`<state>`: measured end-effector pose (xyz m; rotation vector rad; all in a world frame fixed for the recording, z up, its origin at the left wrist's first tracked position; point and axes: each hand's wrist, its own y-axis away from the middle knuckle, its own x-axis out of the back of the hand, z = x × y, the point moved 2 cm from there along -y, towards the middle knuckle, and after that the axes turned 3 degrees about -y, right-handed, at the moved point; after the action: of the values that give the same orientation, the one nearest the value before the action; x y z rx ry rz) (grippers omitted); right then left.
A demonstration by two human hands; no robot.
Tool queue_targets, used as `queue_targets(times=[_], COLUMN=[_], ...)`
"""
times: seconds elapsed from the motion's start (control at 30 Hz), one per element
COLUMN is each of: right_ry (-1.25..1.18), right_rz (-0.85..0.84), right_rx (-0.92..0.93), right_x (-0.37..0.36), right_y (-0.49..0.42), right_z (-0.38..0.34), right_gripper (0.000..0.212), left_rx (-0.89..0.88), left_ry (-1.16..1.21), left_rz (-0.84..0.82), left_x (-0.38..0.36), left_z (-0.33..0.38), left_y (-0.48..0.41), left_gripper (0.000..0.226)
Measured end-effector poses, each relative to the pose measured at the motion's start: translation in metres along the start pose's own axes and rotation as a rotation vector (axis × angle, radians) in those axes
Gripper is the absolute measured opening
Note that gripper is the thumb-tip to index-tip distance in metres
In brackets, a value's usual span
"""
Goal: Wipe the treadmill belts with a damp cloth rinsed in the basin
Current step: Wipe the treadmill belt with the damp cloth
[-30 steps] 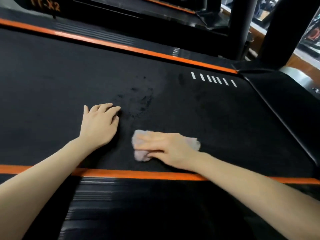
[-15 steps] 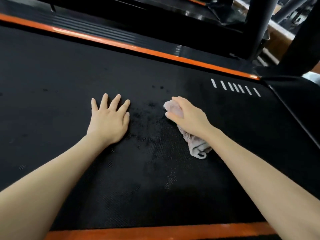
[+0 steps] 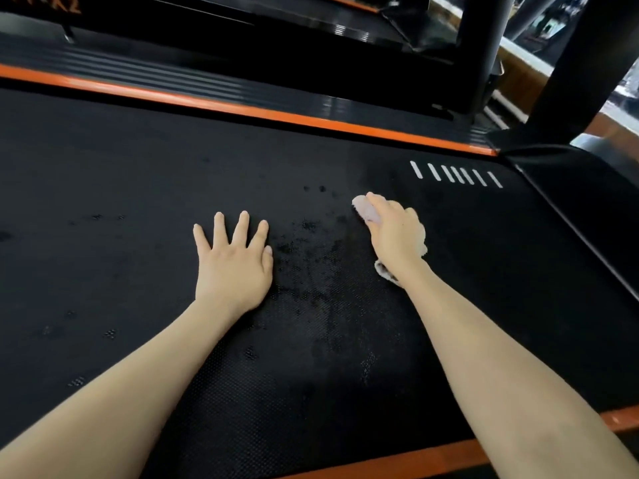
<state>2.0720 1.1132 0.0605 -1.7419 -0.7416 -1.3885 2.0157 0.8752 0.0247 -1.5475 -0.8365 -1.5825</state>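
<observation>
Both hands sit on the black treadmill belt [image 3: 138,167]. My left hand [image 3: 233,267] lies flat with its fingers spread. My right hand [image 3: 392,233] curls over the pale cloth [image 3: 364,209], pressing it down. I see an orange strip [image 3: 242,108] along the belt's far edge, a black upright [image 3: 480,53] beyond it, a damp patch [image 3: 318,271] between the hands, and white dashes [image 3: 456,174] near the cloth.

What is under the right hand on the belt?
A pale cloth pokes out beyond the right hand at fingertips and wrist, on the treadmill belt. Its middle is covered.
</observation>
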Motion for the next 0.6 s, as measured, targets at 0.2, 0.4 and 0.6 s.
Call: queue_targets(times=[0.2, 0.4, 0.6], right_ry=[-0.106, -0.178, -0.259], right_rz=[-0.042, -0.129, -0.167], right_rx=[0.736, 0.49, 0.417], right_x=[0.008, -0.004, 0.009], right_y=[0.106, 0.015, 0.006], right_z=[-0.035, -0.002, -0.003], right_gripper=[0.052, 0.042, 0.053], left_rx=[0.017, -0.046, -0.042], left_ry=[0.048, -0.037, -0.035], left_rz=[-0.014, -0.039, 0.009], left_x=[0.011, 0.004, 0.001], left_z=[-0.006, -0.015, -0.015], left_y=[-0.019, -0.044, -0.041], left_gripper=[0.048, 0.051, 0.051])
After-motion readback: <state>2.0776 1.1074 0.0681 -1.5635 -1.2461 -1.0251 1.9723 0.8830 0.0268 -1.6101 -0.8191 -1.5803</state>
